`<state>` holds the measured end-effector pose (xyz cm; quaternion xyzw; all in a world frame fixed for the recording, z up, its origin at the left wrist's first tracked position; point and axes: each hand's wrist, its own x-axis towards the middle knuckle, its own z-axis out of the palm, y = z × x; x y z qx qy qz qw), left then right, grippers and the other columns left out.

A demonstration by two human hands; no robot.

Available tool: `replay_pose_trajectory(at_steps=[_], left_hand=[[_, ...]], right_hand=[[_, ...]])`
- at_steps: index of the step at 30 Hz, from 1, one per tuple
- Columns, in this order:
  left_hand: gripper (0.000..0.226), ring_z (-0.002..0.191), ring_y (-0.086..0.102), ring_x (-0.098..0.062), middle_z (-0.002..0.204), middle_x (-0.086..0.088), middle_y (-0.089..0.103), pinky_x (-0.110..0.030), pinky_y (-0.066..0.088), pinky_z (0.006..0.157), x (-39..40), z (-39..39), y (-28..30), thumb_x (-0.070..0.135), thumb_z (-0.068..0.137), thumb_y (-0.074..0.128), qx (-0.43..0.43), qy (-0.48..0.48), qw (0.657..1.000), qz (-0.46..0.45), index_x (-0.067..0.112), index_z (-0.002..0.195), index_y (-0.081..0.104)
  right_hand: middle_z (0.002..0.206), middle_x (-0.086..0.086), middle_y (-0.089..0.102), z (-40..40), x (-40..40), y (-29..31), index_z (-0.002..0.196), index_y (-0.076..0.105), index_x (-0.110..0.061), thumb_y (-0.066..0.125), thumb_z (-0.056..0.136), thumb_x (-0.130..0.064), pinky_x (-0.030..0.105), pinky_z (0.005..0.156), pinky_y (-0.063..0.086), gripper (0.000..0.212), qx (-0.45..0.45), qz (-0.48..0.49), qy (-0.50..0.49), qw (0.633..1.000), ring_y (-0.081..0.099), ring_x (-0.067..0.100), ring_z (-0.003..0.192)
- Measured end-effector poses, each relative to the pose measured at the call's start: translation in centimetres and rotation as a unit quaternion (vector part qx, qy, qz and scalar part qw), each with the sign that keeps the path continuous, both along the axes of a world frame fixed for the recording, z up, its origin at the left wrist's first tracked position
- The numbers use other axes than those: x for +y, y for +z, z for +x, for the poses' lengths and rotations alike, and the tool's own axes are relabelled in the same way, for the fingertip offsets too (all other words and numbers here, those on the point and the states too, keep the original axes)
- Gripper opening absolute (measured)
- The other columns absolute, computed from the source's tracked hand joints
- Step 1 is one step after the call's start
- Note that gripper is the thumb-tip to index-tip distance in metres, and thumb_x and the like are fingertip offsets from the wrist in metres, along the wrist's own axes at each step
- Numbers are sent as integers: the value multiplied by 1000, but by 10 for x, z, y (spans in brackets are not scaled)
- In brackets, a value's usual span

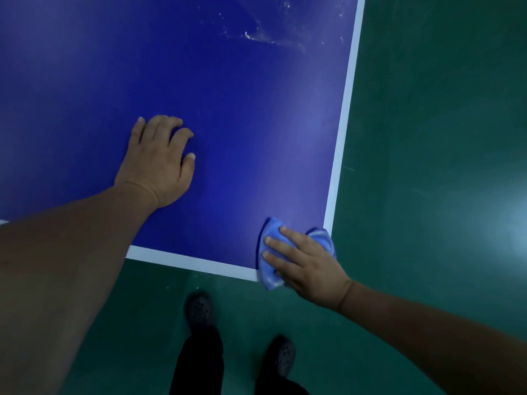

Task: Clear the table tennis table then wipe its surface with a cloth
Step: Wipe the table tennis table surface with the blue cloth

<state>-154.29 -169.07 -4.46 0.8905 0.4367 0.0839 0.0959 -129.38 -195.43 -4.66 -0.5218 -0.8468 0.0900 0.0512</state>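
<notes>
The blue table tennis table [228,138] fills the upper left, with white lines along its near and right edges. My right hand [308,263] presses a light blue cloth [271,252] flat on the table's near right corner, fingers spread over it; part of the cloth hangs past the edge. My left hand [159,161] rests on the bare surface further left, fingers curled with the tips touching the table, holding nothing. White specks and wet smears [256,35] show on the far part of the surface.
Green floor [427,138] surrounds the table to the right and front. My two feet in dark perforated clogs [199,309] stand just below the near edge. A bright reflection lies on the floor at the right.
</notes>
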Motion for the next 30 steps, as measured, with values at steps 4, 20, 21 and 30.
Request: replay_pose_trajectory(at_steps=[4, 20, 21, 30], left_hand=[[43, 134, 37, -35, 138, -17, 43, -58, 17, 119, -1, 2, 3, 28, 96, 51, 23, 6, 1000, 2, 4, 131, 52], [55, 147, 16, -36, 155, -21, 28, -55, 2, 122, -60, 122, -4, 38, 100, 42, -69, 502, 861, -46, 2, 143, 39], [57, 148, 15, -35, 155, -20, 26, -55, 1, 122, -59, 127, -7, 40, 100, 40, -58, 515, 854, -43, 3, 144, 37], [66, 151, 5, -30, 162, -15, 14, -51, -5, 122, -56, 134, -8, 39, 101, 38, -15, 528, 848, -35, 9, 156, 16]], right_hand=[[150, 7, 48, 22, 14, 0, 139, 54, -20, 57, 97, -31, 53, 108, 41, 44, -9, -22, 105, 994, 39, 38, 141], [146, 9, 52, 74, 174, 13, 136, 58, -12, 49, 91, -17, 45, 108, 35, 46, -30, -26, 132, 990, 44, 36, 136], [143, 10, 54, 98, 198, 15, 133, 60, -11, 44, 90, -15, 45, 105, 37, 47, -57, -4, 121, 991, 47, 37, 133], [160, 13, 29, 124, 273, -2, 152, 32, -7, 30, 97, -19, 50, 119, 22, 57, -126, -1, 11, 992, 19, 37, 149]])
